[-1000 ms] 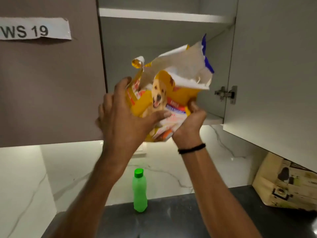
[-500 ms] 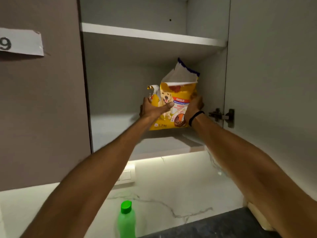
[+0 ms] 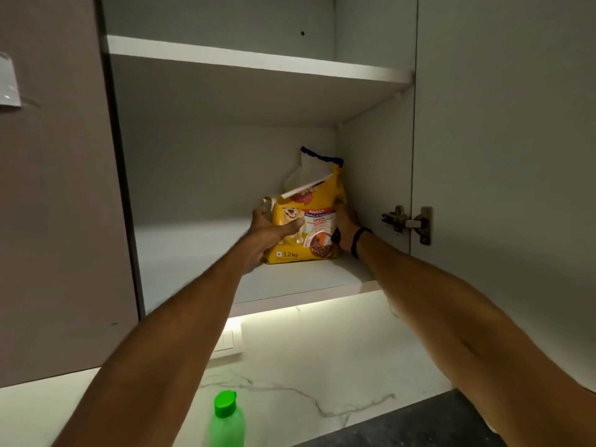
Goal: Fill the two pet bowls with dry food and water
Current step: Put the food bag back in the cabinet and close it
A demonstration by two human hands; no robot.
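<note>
The yellow dog food bag (image 3: 314,217) stood upright on the lower shelf (image 3: 193,253), near the cabinet's right wall (image 3: 374,175). Its torn top gaped, but the contents were hidden. The left hand (image 3: 274,230) gripped its left edge, thumb across the front, and the right hand (image 3: 346,221) clasped its right edge. The shelf stretched wide leftward, and the upper shelf (image 3: 258,64) sat well above. A capped green bottle (image 3: 225,424) stood below.

The yellow dog-food bag (image 3: 306,227) reads "ADULT", "100%" and "1.2 kg".

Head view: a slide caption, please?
Left hand and right hand hold an opened yellow dog food bag on the lower cupboard shelf.
</note>
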